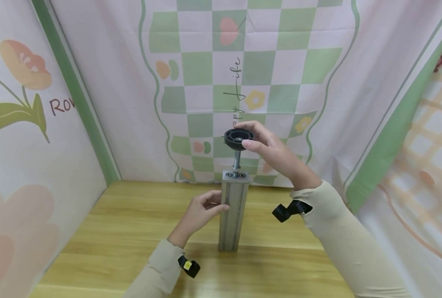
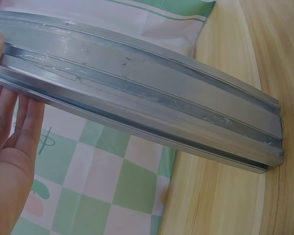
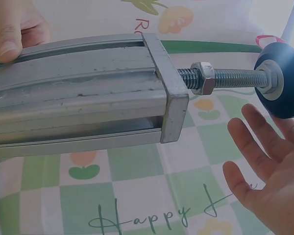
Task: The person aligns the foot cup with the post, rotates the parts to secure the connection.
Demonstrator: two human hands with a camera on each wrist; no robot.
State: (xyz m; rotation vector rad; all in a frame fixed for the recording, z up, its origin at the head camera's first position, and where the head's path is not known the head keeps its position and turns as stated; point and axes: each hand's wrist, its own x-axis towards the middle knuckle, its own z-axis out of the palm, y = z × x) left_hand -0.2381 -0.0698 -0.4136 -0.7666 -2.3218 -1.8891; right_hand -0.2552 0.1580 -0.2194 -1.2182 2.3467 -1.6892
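An aluminium profile (image 1: 233, 219) stands upright on the wooden table, long slots running down its sides. My left hand (image 1: 198, 212) grips it below the top, thumb on one side and fingers behind. A metal end plate (image 3: 175, 93) caps the upper end. Out of the plate rises a threaded rod (image 3: 240, 78) with a hex nut (image 3: 204, 78) close above the plate. On the rod sits a levelling foot (image 1: 230, 143) with a round black base. My right hand (image 1: 275, 151) holds the base by its rim between thumb and index finger, the other fingers spread loosely below.
The wooden table (image 1: 131, 231) reaches back to a green-and-white checked curtain (image 1: 232, 66). Printed curtains also hang at the left (image 1: 16, 165) and right (image 1: 422, 174). A small black camera mount sits on each wrist.
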